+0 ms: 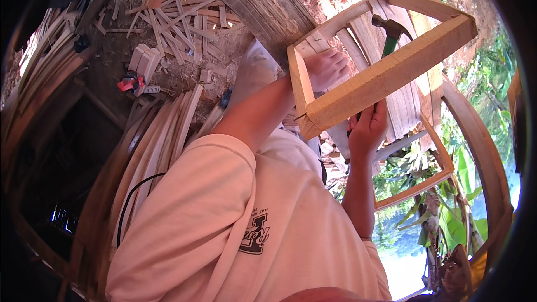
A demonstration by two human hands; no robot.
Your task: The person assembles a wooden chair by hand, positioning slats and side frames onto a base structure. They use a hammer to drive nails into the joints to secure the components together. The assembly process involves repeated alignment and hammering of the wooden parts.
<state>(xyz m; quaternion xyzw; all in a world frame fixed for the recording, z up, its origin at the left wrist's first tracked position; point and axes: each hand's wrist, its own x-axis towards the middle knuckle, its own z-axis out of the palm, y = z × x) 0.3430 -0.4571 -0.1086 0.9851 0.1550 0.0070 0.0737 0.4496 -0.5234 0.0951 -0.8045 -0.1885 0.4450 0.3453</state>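
Observation:
A four-sided frame of pale sawn wood (391, 75) stands tilted before me, its thick beam nearest. From the beam's near left corner a nail (301, 117) sticks out. My left forearm passes behind the frame's short left side, and my left hand (330, 70) shows within the opening with its fingers curled closed; what they hold, if anything, is hidden. Below the beam, my right hand (370, 126) is wrapped round the grip of a claw hammer (390, 43). The hammer's green handle runs behind the beam, and its dark metal head shows inside the frame.
A heavy weathered timber (260, 3) and broad planks (400, 103) lie beyond the frame. Thin wood offcuts (187, 19) litter the ground at upper left. Long curved strips (162, 128) are stacked left, near a red tool (130, 83). Another wooden frame (417, 190) stands right, before green plants.

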